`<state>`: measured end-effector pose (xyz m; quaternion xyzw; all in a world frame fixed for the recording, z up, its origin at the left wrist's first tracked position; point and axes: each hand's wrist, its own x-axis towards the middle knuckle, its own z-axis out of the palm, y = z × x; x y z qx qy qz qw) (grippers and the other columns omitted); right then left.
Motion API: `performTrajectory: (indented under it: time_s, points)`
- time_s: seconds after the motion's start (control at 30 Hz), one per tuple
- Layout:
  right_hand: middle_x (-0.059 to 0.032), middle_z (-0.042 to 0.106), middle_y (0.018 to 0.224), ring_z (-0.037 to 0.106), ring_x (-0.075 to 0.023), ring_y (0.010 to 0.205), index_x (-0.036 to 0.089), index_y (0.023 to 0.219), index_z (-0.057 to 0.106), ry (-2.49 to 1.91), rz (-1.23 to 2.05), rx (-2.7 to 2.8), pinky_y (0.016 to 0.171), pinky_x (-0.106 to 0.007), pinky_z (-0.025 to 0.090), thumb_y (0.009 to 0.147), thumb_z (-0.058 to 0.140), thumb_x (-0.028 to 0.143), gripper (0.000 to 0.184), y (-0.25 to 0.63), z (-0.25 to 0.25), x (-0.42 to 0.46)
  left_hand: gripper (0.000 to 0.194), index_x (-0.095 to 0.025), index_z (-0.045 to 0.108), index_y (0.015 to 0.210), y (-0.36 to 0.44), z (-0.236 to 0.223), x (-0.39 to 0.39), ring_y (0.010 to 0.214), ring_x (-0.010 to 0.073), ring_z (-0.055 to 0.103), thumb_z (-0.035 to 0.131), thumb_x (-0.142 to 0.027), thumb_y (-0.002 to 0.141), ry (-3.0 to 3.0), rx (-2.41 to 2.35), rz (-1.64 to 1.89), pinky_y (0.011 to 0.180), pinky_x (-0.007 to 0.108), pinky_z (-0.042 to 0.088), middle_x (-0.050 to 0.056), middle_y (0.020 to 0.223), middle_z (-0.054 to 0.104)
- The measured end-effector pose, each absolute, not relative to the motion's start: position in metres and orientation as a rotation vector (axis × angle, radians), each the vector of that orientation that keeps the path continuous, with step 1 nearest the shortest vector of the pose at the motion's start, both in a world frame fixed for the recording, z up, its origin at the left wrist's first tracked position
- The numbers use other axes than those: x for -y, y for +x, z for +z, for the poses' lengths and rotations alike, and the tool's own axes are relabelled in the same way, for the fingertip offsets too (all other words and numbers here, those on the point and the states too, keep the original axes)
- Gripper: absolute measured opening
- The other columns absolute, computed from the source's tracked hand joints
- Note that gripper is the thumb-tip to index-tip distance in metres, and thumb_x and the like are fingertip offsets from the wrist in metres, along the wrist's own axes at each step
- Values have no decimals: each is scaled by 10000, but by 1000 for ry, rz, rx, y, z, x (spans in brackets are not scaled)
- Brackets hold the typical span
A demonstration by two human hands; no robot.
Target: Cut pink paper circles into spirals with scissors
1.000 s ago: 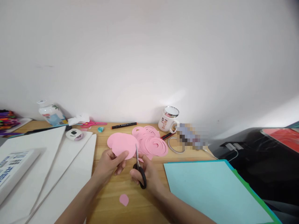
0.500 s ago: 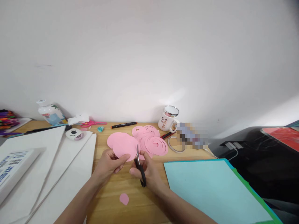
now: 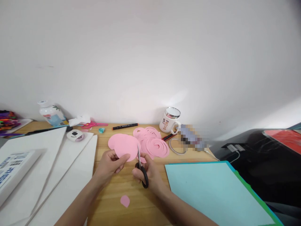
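Between thumb and fingers, my left hand (image 3: 113, 163) pinches a round piece of pink paper (image 3: 125, 147) by its lower edge. Black-handled scissors (image 3: 142, 171) are in my right hand (image 3: 149, 174), blades pointing up along the right edge of that paper. Behind the held piece, another pink paper round (image 3: 114, 139) shows at the left. Just beyond my right hand lies a pile of pink paper spirals (image 3: 157, 146). A small pink scrap (image 3: 125, 201) rests on the wooden table (image 3: 110, 204) nearer to me.
Along the wall stand a white mug (image 3: 169, 121), a black marker (image 3: 125, 126), pink scissors (image 3: 94, 125) and a white bottle (image 3: 53, 114). White sheets (image 3: 58, 175) with a box (image 3: 16, 172) cover the left side. Light blue sheets (image 3: 211, 191) lie at right.
The scissors and my right hand have shifted slightly right. The held paper's outline is smaller and rounder, its edge now just left of the blades. My left hand keeps its pinch.
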<state>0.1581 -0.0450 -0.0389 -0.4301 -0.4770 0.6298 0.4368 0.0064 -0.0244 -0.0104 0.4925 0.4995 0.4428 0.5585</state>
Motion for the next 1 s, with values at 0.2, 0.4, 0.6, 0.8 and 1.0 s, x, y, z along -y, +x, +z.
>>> performTrajectory:
  time_s: [0.2, 0.4, 0.6, 0.8, 1.0]
  points:
    - [128, 474, 418, 392, -78, 348, 208, 961, 397, -1027, 1583, 1163, 383, -190, 315, 627, 664, 346, 450, 157, -44, 46, 369, -154, 460, 492, 7, -8, 25, 300, 40, 335, 670, -403, 667, 1115, -1122, 1040, 344, 184, 202, -59, 363, 454]
    - [122, 472, 428, 384, -75, 341, 211, 950, 403, -1026, 1630, 1111, 367, -179, 278, 604, 715, 366, 492, 151, -44, 51, 352, -147, 500, 508, 9, -7, 26, 284, 38, 328, 673, -412, 661, 1089, -1166, 1003, 328, 187, 193, -52, 393, 485]
    - [85, 494, 566, 423, -89, 469, 221, 924, 420, -963, 1617, 1072, 444, -199, 310, 515, 793, 368, 573, 153, -41, 49, 407, -160, 437, 413, 9, -14, 27, 320, 35, 259, 673, -400, 642, 1197, -1241, 942, 359, 207, 150, -60, 331, 391]
    - [81, 484, 590, 391, -103, 527, 232, 935, 410, -915, 1633, 1061, 493, -210, 305, 517, 800, 337, 581, 157, -36, 45, 370, -160, 445, 453, 7, -16, 26, 334, 33, 251, 663, -365, 671, 1224, -1214, 934, 383, 216, 137, -71, 339, 379]
    - [85, 485, 561, 375, -96, 478, 225, 962, 404, -980, 1603, 1097, 442, -201, 278, 519, 780, 392, 604, 157, -38, 46, 385, -165, 425, 442, 7, -14, 26, 336, 36, 251, 668, -358, 670, 1212, -1205, 965, 384, 217, 138, -75, 336, 363]
